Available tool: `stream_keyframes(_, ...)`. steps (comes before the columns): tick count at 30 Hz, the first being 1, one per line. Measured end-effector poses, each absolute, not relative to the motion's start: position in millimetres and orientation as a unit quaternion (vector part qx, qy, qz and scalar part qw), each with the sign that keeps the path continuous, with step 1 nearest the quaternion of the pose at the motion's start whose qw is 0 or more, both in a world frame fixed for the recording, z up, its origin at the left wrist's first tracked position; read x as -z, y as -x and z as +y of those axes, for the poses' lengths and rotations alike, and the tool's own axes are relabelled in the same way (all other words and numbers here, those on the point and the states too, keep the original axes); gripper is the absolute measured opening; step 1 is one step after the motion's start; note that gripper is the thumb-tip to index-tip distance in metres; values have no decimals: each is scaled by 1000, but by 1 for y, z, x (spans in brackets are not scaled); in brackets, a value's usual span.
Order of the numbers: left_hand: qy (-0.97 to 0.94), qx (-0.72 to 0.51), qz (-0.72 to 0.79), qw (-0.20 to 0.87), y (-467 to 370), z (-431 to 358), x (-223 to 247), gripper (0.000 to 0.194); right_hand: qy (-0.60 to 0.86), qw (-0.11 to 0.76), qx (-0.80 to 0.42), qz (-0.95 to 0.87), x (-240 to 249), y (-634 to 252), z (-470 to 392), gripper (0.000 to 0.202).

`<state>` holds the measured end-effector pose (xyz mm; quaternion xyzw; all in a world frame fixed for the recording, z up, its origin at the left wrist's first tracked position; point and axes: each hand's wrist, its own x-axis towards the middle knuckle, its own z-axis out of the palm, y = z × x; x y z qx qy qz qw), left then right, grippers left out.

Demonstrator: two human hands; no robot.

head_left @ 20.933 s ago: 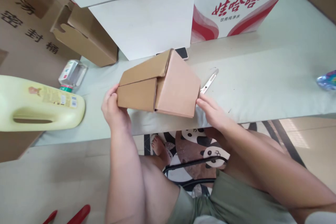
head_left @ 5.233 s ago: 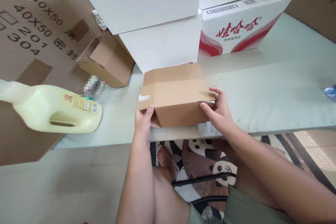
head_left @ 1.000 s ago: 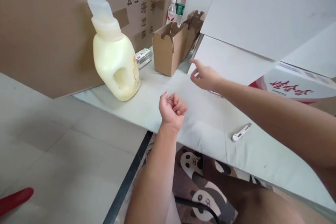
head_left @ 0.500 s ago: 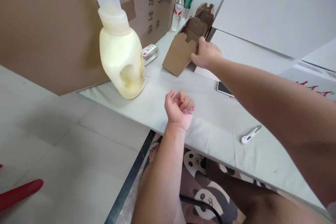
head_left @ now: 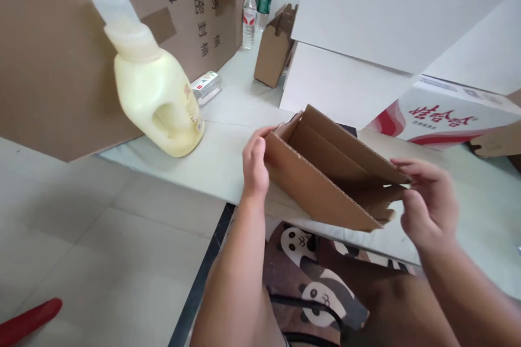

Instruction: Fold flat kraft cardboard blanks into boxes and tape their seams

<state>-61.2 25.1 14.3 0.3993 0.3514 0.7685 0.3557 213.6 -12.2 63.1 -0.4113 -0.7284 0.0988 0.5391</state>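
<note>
An open-topped brown cardboard box (head_left: 321,190) is tilted above the table's front edge, its inside showing. My left hand (head_left: 256,165) grips its left end, fingers round the far side. At the right end my right hand (head_left: 429,200) pinches the cardboard near a loose flap, thumb in front. Another brown cardboard box (head_left: 272,51) stands farther back on the table (head_left: 228,157). To the left is a pale yellow jug (head_left: 150,87) with a translucent cap, beside a small clear packet (head_left: 207,87).
A large cardboard carton (head_left: 61,65) fills the left. Two plastic bottles, one with a red label (head_left: 249,19) and one with a green label (head_left: 264,2), stand at the back. White panels (head_left: 345,81) and a red-and-white box (head_left: 439,114) are behind and right.
My right hand has brought one cardboard box from the back toward me, and my left hand has taken hold of its other end. The view has shifted to the right.
</note>
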Motion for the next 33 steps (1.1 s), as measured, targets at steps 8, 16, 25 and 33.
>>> stream_keyframes(8,-480,-700,382,366,21,30,-10,43,574,610,-310,-449,-18,-209,-23,42)
stream_keyframes(16,-435,-686,482,328,5,44,-14,37,455,592,-306,-591,-7,-226,-23,24)
stream_keyframes(25,-665,-558,468,167,7,37,-18,38,398,566,-340,-637,1,-247,-40,44)
stream_keyframes(33,-646,-525,518,196,11,34,-19,27,423,572,-346,-612,-1,-243,-43,40)
